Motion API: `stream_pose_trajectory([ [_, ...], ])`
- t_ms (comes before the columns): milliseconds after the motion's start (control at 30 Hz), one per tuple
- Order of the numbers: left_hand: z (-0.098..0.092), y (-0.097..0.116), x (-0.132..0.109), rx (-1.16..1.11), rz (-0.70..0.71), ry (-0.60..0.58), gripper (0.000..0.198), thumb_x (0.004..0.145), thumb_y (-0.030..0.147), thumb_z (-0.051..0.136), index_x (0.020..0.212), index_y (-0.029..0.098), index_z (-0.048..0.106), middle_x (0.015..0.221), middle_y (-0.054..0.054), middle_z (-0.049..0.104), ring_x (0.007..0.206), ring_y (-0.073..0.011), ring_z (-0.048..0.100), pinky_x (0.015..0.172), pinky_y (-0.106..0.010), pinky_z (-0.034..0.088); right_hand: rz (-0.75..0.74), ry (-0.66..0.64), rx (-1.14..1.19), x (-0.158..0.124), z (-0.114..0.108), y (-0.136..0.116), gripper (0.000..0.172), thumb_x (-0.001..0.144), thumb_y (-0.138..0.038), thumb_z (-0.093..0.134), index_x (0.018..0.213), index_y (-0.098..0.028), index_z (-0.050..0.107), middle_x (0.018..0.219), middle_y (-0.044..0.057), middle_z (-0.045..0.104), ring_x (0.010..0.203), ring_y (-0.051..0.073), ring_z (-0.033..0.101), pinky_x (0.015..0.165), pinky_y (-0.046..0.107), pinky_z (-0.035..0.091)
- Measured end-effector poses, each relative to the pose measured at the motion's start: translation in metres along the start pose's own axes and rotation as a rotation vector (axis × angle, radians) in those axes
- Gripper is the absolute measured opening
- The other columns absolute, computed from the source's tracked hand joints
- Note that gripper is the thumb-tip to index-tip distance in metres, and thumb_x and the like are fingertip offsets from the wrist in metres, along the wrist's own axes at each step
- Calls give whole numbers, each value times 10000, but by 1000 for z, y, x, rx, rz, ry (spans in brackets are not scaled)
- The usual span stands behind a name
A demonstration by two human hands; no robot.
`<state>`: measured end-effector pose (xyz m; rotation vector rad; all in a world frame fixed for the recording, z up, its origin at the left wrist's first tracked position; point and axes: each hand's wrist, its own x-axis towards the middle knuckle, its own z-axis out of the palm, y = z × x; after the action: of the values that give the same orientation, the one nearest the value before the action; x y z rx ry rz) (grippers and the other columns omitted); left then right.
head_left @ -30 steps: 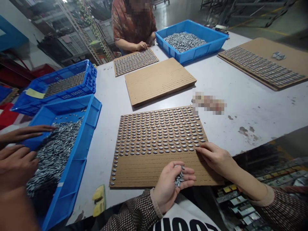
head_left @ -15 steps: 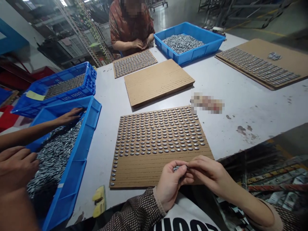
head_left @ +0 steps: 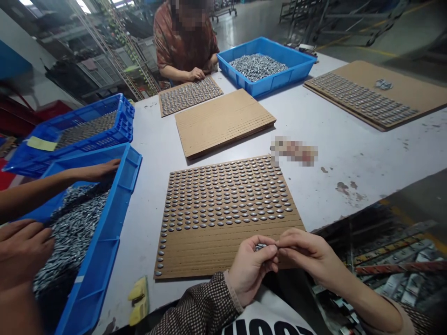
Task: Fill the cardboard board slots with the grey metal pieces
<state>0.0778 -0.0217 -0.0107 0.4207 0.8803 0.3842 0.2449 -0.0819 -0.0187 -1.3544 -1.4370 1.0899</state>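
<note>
My left hand (head_left: 253, 263) is curled around several small shiny metal pieces (head_left: 261, 246) that show between thumb and fingers. Close against it, my right hand (head_left: 307, 253) pinches with thumb and forefinger at the left fingertips; whatever it holds is too small to make out. Both hands are over the lower right edge of a brown cardboard sheet (head_left: 202, 249). Rows of oval metal pieces (head_left: 226, 190) cover the sheet's upper part, and a single column runs down its left edge. Bare grooved lines show across the lower part.
A blue bin (head_left: 115, 232) of metal pieces stands left, with another person's hands (head_left: 26, 251) at it. Beyond the sheet lie stacked cardboard (head_left: 223, 121), another blue bin (head_left: 300, 70) and a filled board (head_left: 363, 100). A person (head_left: 185, 46) works opposite.
The view has shifted slightly, moving most of the table leftward. My hands stay together at the sheet's lower right. The person opposite has one hand lower, over their board.
</note>
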Motion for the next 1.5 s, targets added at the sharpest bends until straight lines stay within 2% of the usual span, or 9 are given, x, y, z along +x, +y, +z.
stream_pose_trajectory([
  [200, 10, 2, 9, -4, -11, 2, 289, 721, 255, 740, 923, 114, 589, 704, -24, 612, 572, -78, 550, 532, -187, 429, -105, 118, -212, -5, -20, 15, 194, 934, -194, 487, 1024, -237, 654, 971, 56, 658, 890, 172, 637, 764, 272, 525],
  [333, 13, 3, 7, -66, -34, 67, 287, 833, 265, 555, 1056, 85, 565, 778, -72, 631, 615, -122, 602, 528, -218, 452, -65, 256, -378, 7, -40, 36, 123, 929, -237, 525, 971, -227, 639, 920, 50, 664, 845, 177, 633, 719, 282, 514],
  [500, 9, -3, 2, -43, -12, 49, 234, 836, 185, 466, 1058, 113, 485, 790, -96, 662, 624, -158, 639, 522, -236, 463, -124, 221, -501, 19, -48, 53, 149, 949, -238, 495, 985, -220, 638, 934, 56, 645, 862, 178, 625, 747, 291, 514],
  [600, 7, -6, 1, -37, -14, 39, 149, 857, 248, 499, 965, 157, 454, 783, -91, 672, 620, -155, 638, 509, -223, 453, -185, 217, -639, 19, -48, 58, 168, 959, -225, 469, 1000, -208, 632, 948, 64, 630, 860, 171, 615, 746, 280, 509],
  [800, 1, -3, -5, 51, -15, 23, 302, 752, 350, 719, 872, 107, 586, 648, -10, 577, 520, -67, 507, 455, -172, 365, -263, 184, -973, 18, -49, 62, 237, 966, -225, 427, 998, -191, 659, 943, 87, 638, 845, 192, 611, 694, 280, 496],
  [967, -13, 5, -14, -3, 41, 62, 344, 691, 291, 783, 931, 87, 644, 693, -22, 591, 587, -69, 526, 512, -176, 386, -238, 148, -900, 17, -56, 54, 231, 961, -225, 434, 1061, -197, 640, 993, 86, 644, 882, 192, 623, 745, 290, 508],
  [1067, -25, 9, -19, -25, 78, 109, 329, 665, 241, 803, 906, 116, 619, 743, -35, 631, 611, -81, 559, 562, -195, 431, -180, 260, -739, 13, -58, 42, 200, 952, -237, 465, 1075, -211, 620, 1004, 72, 648, 883, 186, 632, 742, 288, 514],
  [1167, -36, 12, -24, -43, 115, 149, 305, 675, 248, 801, 862, 131, 591, 738, -29, 635, 595, -72, 555, 560, -192, 437, -135, 370, -595, 9, -43, 25, 158, 934, -243, 500, 1032, -224, 623, 977, 62, 658, 859, 190, 640, 705, 292, 522],
  [1500, -67, 16, -51, -111, 248, 132, 306, 729, 360, 761, 765, 139, 553, 621, 24, 533, 510, -42, 439, 424, -155, 325, -441, 2, -404, 33, 83, -27, 249, 918, -120, 499, 1127, -215, 596, 1023, 95, 625, 935, 185, 614, 759, 290, 532],
])
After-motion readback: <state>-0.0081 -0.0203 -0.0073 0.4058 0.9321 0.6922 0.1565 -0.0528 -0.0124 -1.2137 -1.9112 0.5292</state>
